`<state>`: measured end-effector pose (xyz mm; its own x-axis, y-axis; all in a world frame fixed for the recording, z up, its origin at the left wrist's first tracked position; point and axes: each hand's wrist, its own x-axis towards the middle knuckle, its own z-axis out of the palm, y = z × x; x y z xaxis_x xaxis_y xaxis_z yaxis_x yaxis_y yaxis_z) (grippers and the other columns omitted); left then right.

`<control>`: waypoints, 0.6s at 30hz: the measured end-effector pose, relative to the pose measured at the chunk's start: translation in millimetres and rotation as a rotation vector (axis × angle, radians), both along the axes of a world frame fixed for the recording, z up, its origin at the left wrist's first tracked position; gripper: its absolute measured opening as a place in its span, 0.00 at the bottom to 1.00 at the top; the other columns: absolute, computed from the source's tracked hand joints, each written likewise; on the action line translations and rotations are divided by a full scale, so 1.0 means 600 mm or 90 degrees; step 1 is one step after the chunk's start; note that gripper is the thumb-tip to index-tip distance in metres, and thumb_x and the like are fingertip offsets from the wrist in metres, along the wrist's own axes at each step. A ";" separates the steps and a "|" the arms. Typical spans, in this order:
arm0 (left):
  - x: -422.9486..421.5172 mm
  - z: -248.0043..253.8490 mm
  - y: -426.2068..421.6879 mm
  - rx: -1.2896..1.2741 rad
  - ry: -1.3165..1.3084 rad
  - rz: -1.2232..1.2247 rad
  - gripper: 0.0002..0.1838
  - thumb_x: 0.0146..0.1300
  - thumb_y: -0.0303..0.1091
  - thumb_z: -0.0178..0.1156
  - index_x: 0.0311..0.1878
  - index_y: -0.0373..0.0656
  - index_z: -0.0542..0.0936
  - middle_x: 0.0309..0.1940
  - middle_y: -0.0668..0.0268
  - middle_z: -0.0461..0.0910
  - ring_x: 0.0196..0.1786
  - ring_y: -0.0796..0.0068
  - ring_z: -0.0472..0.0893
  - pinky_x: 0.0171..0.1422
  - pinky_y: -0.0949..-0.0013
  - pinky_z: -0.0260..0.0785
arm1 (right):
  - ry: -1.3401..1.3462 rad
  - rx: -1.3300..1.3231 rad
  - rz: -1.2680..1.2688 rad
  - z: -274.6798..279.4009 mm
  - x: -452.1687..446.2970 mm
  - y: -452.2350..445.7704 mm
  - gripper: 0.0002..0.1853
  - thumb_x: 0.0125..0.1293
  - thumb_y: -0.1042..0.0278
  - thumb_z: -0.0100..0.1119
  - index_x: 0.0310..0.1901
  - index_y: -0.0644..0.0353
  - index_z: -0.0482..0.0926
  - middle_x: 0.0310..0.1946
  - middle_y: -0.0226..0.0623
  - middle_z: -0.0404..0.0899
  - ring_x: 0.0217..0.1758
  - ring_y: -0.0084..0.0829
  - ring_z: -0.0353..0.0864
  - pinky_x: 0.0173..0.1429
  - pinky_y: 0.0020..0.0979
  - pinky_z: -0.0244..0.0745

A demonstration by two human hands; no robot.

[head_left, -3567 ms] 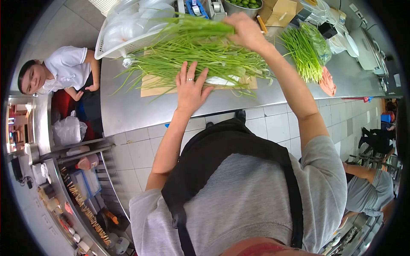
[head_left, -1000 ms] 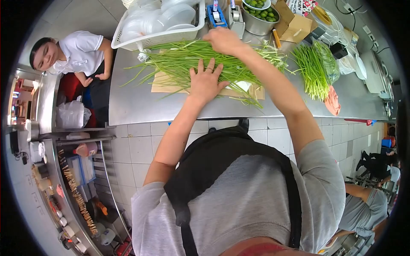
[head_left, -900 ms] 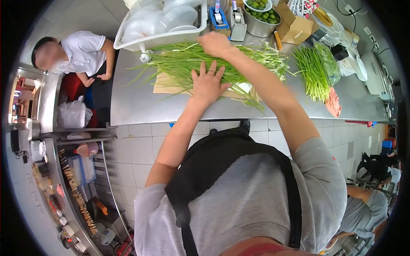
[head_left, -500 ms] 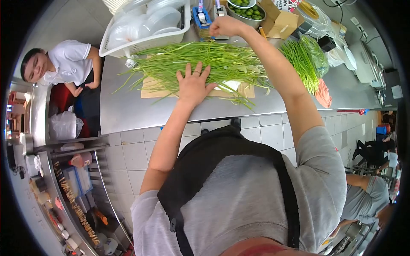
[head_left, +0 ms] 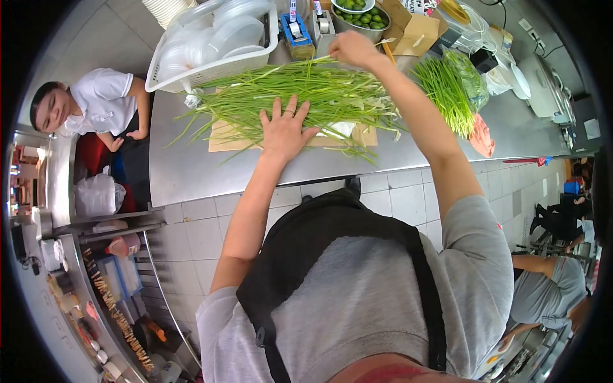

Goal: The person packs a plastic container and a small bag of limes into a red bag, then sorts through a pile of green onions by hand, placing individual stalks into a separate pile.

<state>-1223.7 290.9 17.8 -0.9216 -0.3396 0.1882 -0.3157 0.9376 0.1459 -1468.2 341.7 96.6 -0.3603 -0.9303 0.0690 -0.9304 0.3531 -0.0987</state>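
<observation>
A wide heap of long, thin garlic chives (head_left: 332, 86) lies across brown cardboard (head_left: 220, 137) on the steel counter. My left hand (head_left: 285, 133) rests flat on the heap's near side, fingers spread, a ring on one of them. Beyond the heap, my right hand (head_left: 355, 50) is closed in a pinch. A thin chive stalk runs from its fingers down toward the pile; the fingertips are partly hidden. White pale material (head_left: 337, 129) shows beneath the stalks beside my left hand.
A white basket (head_left: 246, 60) of clear plastic lids stands back left, next to a blue tape dispenser (head_left: 297, 35). Behind my right hand is a bowl of green limes (head_left: 364, 18). More chives (head_left: 447, 96) lie right, by a pink cloth (head_left: 481, 137). A person (head_left: 108, 102) leans at left.
My right hand has moved a little to the right and nearer, and a stalk now shows at its fingers. My left hand stays flat on the chives.
</observation>
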 end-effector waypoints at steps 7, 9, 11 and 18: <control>-0.004 0.013 -0.003 0.034 0.034 -0.012 0.32 0.54 0.58 0.52 0.59 0.54 0.68 0.62 0.60 0.61 0.65 0.51 0.57 0.62 0.37 0.45 | -0.156 -0.106 0.015 0.112 -0.027 0.079 0.08 0.51 0.63 0.59 0.32 0.54 0.81 0.27 0.37 0.79 0.33 0.34 0.78 0.39 0.32 0.70; -0.006 0.034 -0.007 0.070 0.027 0.004 0.29 0.54 0.54 0.55 0.57 0.51 0.71 0.59 0.61 0.67 0.63 0.55 0.60 0.63 0.42 0.47 | -0.157 -0.112 -0.001 0.125 -0.031 0.102 0.08 0.51 0.64 0.59 0.33 0.55 0.81 0.25 0.35 0.79 0.31 0.29 0.77 0.38 0.29 0.69; -0.010 0.067 -0.010 0.091 0.080 -0.014 0.28 0.55 0.52 0.56 0.57 0.50 0.70 0.56 0.63 0.70 0.59 0.60 0.65 0.60 0.49 0.53 | -0.246 -0.155 -0.012 0.137 -0.030 0.124 0.08 0.53 0.65 0.59 0.33 0.57 0.80 0.24 0.32 0.78 0.30 0.24 0.76 0.37 0.27 0.69; -0.091 0.120 -0.043 1.060 0.441 -0.047 0.17 0.62 0.39 0.54 0.50 0.40 0.73 0.40 0.65 0.78 0.37 0.77 0.76 0.36 0.73 0.68 | -0.423 -0.216 -0.038 0.132 0.033 0.184 0.05 0.54 0.76 0.58 0.32 0.66 0.79 0.25 0.28 0.78 0.31 0.17 0.73 0.37 0.22 0.68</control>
